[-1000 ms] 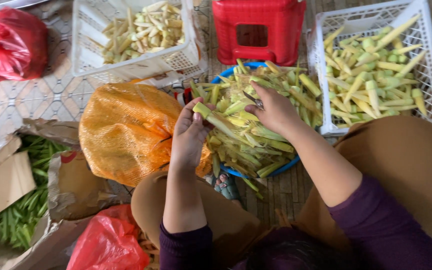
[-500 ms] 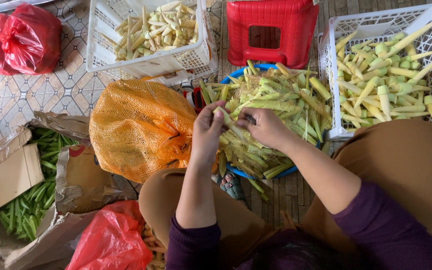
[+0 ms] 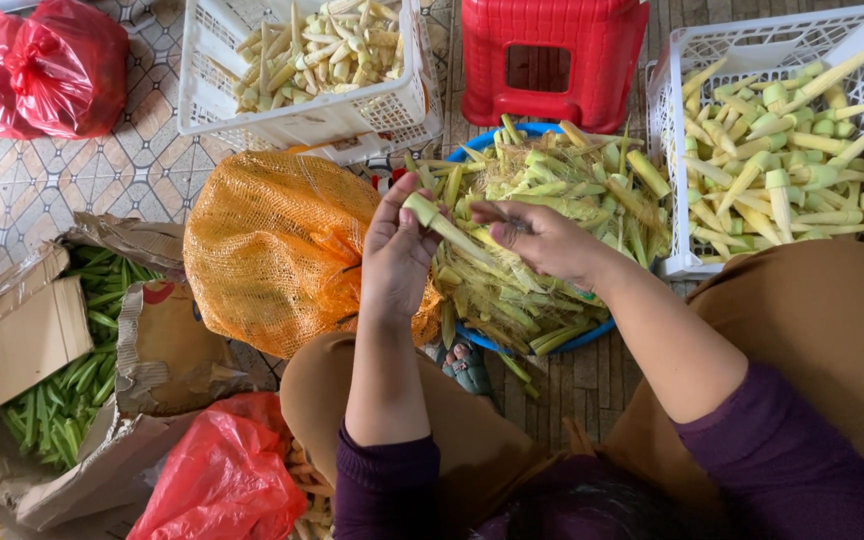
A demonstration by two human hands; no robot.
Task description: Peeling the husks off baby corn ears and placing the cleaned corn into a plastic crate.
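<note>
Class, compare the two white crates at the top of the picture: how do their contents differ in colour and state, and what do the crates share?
The left crate holds pale yellow, fully peeled baby corn, thin and bare. The right crate holds greener, thicker pieces, still wrapped in husk with cut ends. The left crate stands beside the orange mesh sack; the right one beside the red stool. Both are white plastic lattice crates, open-topped, on the floor.

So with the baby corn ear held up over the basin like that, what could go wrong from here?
The right hand seems to hold a small blade close to the left hand gripping the baby corn ear; a slip could nick the fingers. The blue basin is heaped with husks, so trimmings may spill onto the floor or against the orange mesh sack.
</note>
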